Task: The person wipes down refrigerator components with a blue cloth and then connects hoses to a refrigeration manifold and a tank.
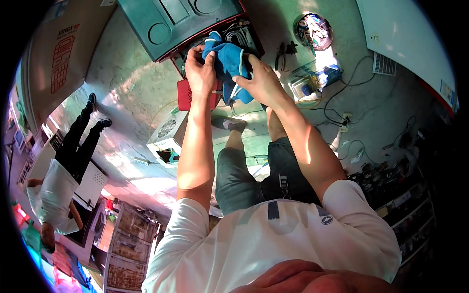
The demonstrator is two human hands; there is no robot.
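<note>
A blue cloth with pale edging hangs bunched between my two hands. My left hand grips its left side, thumb on top and the fingers curled behind. My right hand pinches its right edge, with some fingers hidden by the cloth. Behind and below the cloth lies an open toolbox, its dark green lid tilted back. Coiled grey cable and other tools show in its tray, partly covered by the cloth. Just under my left wrist is a red box, partly hidden by my arm.
Pliers, a round bin of scraps and a clear plastic container sit to the right. Cables run over the floor. A white appliance unit stands left of my legs. Another person is at far left.
</note>
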